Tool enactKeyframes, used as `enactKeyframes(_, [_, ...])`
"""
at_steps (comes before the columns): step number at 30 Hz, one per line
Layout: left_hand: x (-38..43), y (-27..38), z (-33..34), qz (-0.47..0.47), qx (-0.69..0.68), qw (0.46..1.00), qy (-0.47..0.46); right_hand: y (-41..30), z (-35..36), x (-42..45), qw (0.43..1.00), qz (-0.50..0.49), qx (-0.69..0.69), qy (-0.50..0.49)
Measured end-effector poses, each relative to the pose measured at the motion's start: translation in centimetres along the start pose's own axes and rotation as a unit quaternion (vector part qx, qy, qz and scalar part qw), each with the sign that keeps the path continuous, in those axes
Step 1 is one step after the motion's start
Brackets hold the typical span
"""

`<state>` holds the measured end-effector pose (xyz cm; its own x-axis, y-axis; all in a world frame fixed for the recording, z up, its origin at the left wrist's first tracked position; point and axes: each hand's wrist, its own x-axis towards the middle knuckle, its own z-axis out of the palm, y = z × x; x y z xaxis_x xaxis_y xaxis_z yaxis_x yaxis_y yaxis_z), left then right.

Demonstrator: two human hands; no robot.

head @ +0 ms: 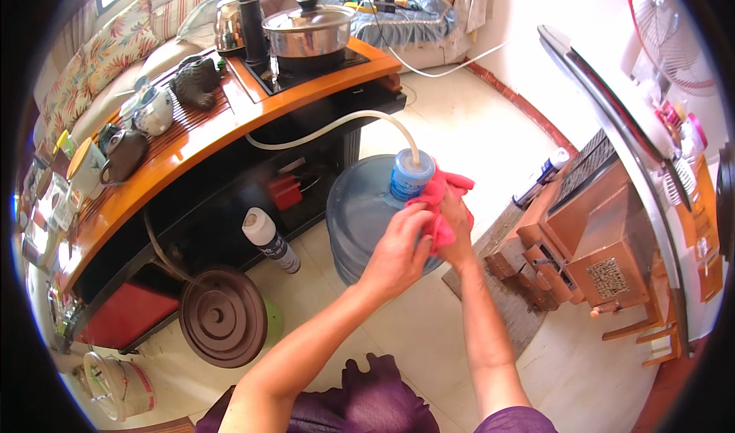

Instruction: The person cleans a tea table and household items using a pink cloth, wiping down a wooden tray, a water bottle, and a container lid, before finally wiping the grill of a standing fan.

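Note:
A large blue water-cooler bottle (359, 215) stands on the floor before me. Its neck carries a blue cap (412, 167), and a pale hose (344, 118) runs from the cap to the tea table. Beside the neck, my right hand (455, 226) has a bright pink cloth (445, 194) bunched in it. My left hand (396, 255), over the near side of the bottle, pinches the cloth's near edge with bent fingers. The bottle's right side is partly hidden behind my hands.
Left of the bottle stand a spray can (269, 239) and a lidded bin (221, 318). The wooden tea table (252, 114) carries a steel pot (309, 31) and teapots. A wooden cabinet (603, 238) stands at the right, with a white bucket (122, 384) at lower left.

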<state>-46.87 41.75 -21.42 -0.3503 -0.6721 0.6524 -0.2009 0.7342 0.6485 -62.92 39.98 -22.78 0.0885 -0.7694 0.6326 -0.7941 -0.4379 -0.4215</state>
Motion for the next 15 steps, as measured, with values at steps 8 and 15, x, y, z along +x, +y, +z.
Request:
enactKeyframes(8, [-6.5,3.8,-3.4,-0.37,-0.272,0.875,0.155,-11.1,1.7,-6.9,0.997,0.01,-0.005,-0.081])
enactKeyframes(15, [-1.9,3.7,-9.2,-0.328,-0.413,0.817,0.233,-9.5,-2.5,-1.4,0.888,0.234,0.392,0.049])
